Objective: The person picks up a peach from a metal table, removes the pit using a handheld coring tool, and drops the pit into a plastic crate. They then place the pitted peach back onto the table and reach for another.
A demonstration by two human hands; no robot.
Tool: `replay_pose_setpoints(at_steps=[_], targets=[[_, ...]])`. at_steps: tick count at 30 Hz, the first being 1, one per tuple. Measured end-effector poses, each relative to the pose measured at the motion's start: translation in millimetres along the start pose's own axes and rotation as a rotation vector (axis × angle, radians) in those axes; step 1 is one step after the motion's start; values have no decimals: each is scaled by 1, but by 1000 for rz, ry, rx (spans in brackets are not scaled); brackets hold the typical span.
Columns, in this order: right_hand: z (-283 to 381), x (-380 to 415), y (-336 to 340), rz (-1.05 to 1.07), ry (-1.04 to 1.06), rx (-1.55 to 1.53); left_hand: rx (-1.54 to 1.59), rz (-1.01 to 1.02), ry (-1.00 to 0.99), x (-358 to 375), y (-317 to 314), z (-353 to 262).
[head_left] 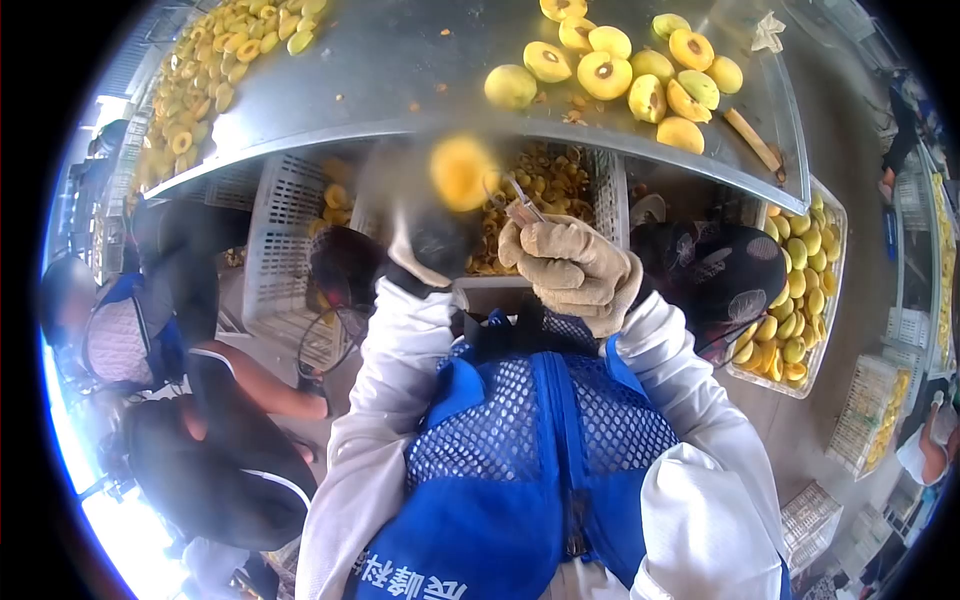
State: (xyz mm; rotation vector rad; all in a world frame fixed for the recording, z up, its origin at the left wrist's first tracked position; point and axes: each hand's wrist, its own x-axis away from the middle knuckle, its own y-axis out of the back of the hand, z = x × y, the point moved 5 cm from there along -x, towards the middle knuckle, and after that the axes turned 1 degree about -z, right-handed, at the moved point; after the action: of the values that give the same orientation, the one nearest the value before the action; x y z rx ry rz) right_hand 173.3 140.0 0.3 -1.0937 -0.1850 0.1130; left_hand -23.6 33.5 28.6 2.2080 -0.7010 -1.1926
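My left hand [432, 235], smeared by motion and in a dark glove, holds a yellow peach half [462, 174] just below the table edge. In a tan work glove, my right hand [575, 262] is closed around a small pitting tool [524, 205] with a thin metal loop, close to the right side of the fruit. The tool's handle is mostly hidden by the glove. Beneath both hands, a crate holds several cut fruit pieces [555, 178].
Halved peaches [605, 75] lie on the metal table [400, 75], beside a wooden stick [752, 140]. More halves [205, 75] are heaped at far left. A full crate [800, 290] stands at right, a white crate [285, 240] at left. A person [200, 430] sits at left.
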Motion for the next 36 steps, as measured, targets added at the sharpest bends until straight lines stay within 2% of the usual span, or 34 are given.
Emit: replay_pose_setpoints(at_steps=[1,2,3,4,5,6,7,9,10,11,12,13,14,15,16,17,19,20,22,23,25,27,28,29,35,36], targets=[[15,-8,-25,1,53,149,-5,-5,-11,-7,3,-4],[27,12,-35,-368,-119,388,93,-55,-52,-15,28,-3],[32,13,-32,-349,-119,521,-238,0,-132,-42,64,-30],[37,17,-22,-348,-85,601,236,-228,374,-34,71,32],[38,20,-17,-347,-56,668,-250,-84,93,-42,97,52],[40,27,-22,-447,-100,568,302,-192,552,-40,108,79],[39,29,-21,-513,-114,539,49,-102,450,-42,123,97],[36,32,-14,-533,-165,507,-588,104,-35,-59,125,133],[35,31,-13,-532,-158,505,-192,-18,465,-80,107,88],[33,29,-12,-573,-166,504,-310,57,304,-99,82,61],[32,28,-12,-616,-174,502,44,121,517,-111,48,43],[32,28,-13,-622,-168,504,-151,263,188,-126,10,47],[33,27,-15,-628,-177,521,-257,441,16,-137,-19,0],[34,29,-16,-635,-188,537,-279,520,130,-137,-64,26],[34,31,-14,-618,-158,531,-287,590,232,-149,-76,-26],[35,33,-12,-625,-155,533,-488,803,65,-146,-141,46],[37,37,-11,-627,-156,544,-489,783,200,-161,-124,-45],[38,39,-13,-630,-155,544,-487,783,198,-164,-127,-40],[44,43,-19,-697,-149,580,-210,868,326,-168,-138,-4],[46,45,-19,-697,-146,574,174,826,212,-159,-142,22],[53,49,-22,-696,-2,536,588,768,314,-147,-81,-27],[60,50,-31,-725,43,507,702,598,412,-130,-44,-60],[63,49,-34,-733,88,510,727,480,155,-116,-36,-65],[68,47,-38,-738,134,515,722,468,162,-103,-32,-61],[67,31,-51,-764,78,708,-306,185,-364,-47,-13,-100],[69,29,-57,-772,58,843,140,157,-219,-35,-21,-87]])
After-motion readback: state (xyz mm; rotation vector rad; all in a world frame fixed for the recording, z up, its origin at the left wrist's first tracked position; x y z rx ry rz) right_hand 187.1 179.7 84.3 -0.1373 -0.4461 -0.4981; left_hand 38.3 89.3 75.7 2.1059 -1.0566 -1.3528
